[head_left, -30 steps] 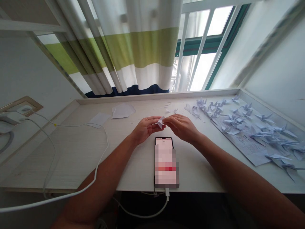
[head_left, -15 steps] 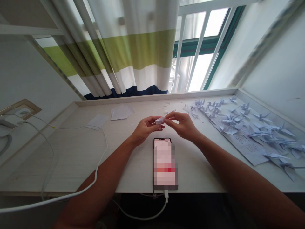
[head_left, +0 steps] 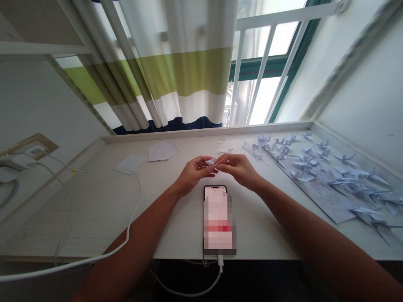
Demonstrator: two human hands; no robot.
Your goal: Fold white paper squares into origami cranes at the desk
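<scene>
A small folded piece of white paper [head_left: 210, 161] is held between my two hands, above the middle of the desk. My left hand [head_left: 195, 174] pinches it from the left, thumb in front and fingers behind. From the right, my right hand [head_left: 236, 167] grips its edge between thumb and fingertips, which hide part of the fold. Just below the hands, a phone [head_left: 215, 209] lies face up with its screen lit and blurred. Many folded paper cranes [head_left: 305, 161] are spread over the right side of the desk.
Some cranes rest on a printed sheet [head_left: 338, 209]. Toward the back left lie white paper squares [head_left: 163, 151] and another sheet [head_left: 130, 162]. Paper scraps [head_left: 225, 151] are behind my hands. A white cable [head_left: 140, 197] crosses my left forearm; a charging plug [head_left: 221, 262] joins the phone.
My right fingers have closed further over the folded paper, covering more of it. The whole view has tipped slightly, so the desk sits a little lower.
</scene>
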